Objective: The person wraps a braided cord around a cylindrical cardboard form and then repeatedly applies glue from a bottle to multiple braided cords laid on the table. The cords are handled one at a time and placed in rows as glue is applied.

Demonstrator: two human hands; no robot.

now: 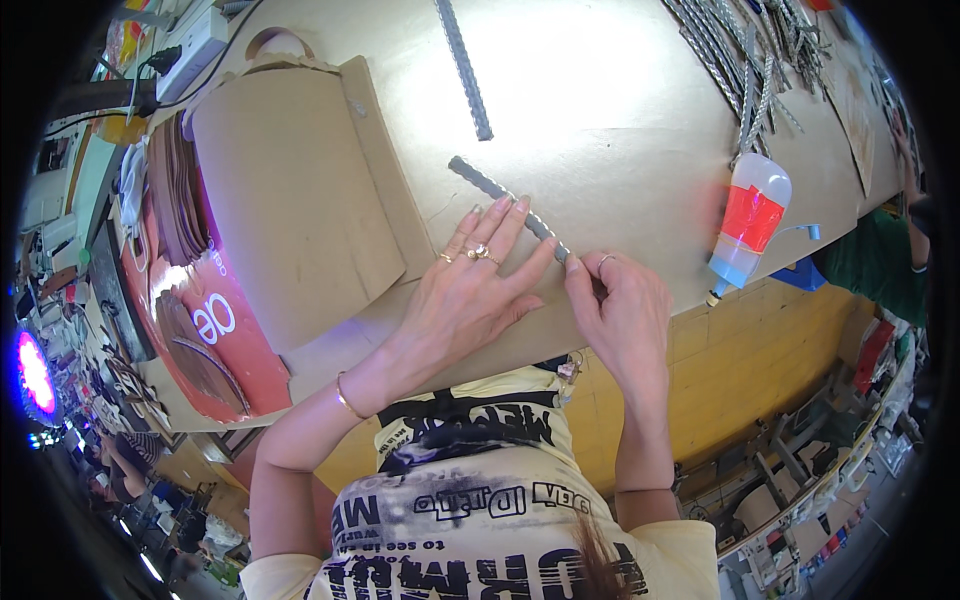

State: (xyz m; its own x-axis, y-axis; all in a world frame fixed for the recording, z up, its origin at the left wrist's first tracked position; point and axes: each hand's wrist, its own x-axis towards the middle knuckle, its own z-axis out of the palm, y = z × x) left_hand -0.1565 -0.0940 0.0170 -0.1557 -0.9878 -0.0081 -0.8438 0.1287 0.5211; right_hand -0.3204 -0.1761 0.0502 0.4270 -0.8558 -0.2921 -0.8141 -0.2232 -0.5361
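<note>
Just right of that brown cardboard [300, 190], a dark braided strip [482, 181] lies along the surface [610, 125]; the left hand [470, 278] rests flat-fingered on it, the right hand [625, 305] pinches its nearer-the-person end.

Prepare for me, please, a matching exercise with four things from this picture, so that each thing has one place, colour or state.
Column 1
1. left hand
2. right hand
3. bottle
4. far strip

Column 2
A. clear, with a red band
B. at the near end of the angled strip
C. lying apart from both hands
D. touching the angled strip's middle part

Pairs: 1-D, 2-B, 3-A, 4-C
</note>
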